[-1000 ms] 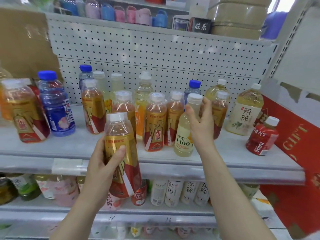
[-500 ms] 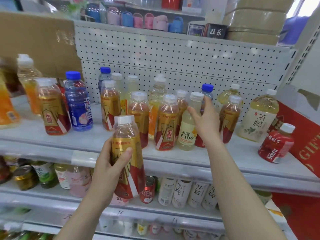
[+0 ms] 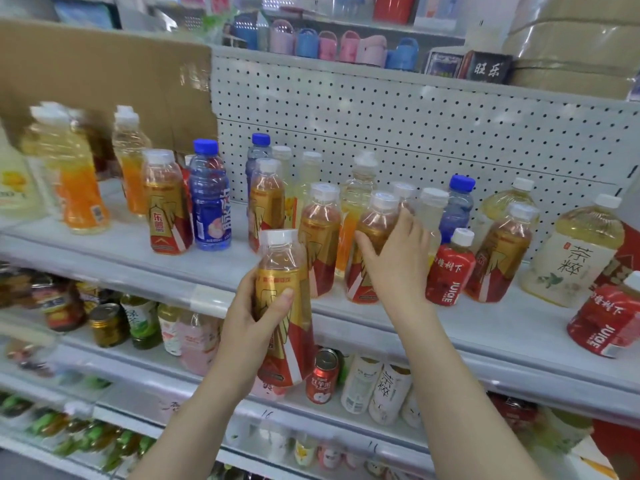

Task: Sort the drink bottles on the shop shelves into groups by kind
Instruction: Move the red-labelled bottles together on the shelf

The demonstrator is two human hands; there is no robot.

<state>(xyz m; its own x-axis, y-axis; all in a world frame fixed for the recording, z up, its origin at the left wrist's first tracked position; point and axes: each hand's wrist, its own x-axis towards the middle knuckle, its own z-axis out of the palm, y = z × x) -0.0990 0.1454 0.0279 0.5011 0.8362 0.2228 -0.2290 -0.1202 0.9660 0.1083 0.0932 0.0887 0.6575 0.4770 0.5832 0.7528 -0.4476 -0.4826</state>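
Observation:
My left hand (image 3: 247, 315) holds a gold-and-red energy drink bottle (image 3: 282, 271) upright in front of the shelf edge (image 3: 450, 329). My right hand (image 3: 398, 258) is wrapped around another gold-and-red bottle (image 3: 375, 225) standing on the shelf. More of that kind stand at the left (image 3: 166, 209), the middle (image 3: 320, 230) and the right (image 3: 498, 251). A pale cloudy bottle (image 3: 433, 216) stands just behind my right hand. Blue bottles (image 3: 209, 206), orange bottles (image 3: 81, 192), red juice bottles (image 3: 448, 268) and a large tea bottle (image 3: 575, 258) are mixed among them.
A perforated back panel (image 3: 415, 126) closes the shelf behind, and a cardboard sheet (image 3: 104, 84) leans at the upper left. The lower shelf (image 3: 145, 362) carries cans and more bottles. Small slippers (image 3: 332, 46) line the top shelf. A red box (image 3: 627, 258) stands at the far right.
My right hand left the pale cloudy bottle and closed around a gold-and-red bottle beside it. The view shifted left, showing more orange bottles. My left hand keeps its bottle.

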